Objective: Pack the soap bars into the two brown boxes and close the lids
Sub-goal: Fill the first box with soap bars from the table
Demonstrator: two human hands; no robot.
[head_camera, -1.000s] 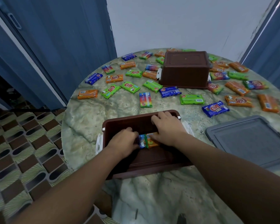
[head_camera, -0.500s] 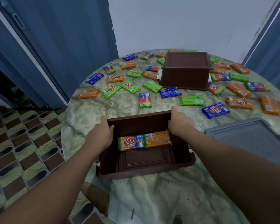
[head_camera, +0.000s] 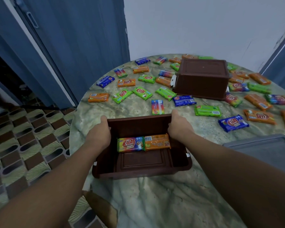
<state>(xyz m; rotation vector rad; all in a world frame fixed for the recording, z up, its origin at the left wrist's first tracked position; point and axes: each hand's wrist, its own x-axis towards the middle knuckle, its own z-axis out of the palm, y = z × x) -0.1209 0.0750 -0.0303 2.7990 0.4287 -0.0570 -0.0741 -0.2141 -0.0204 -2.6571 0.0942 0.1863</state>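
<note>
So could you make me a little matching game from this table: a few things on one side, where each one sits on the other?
Things:
1. rainbow soap bar
2. grey lid
3. far brown box
4. left hand

Places:
A. upside down at the back of the table
B. flat on the table, right of the near brown box
C. gripping the near box's left wall
D. inside the near box, beside an orange soap bar

Pairs: 1-D, 2-B, 3-A, 4-C
</note>
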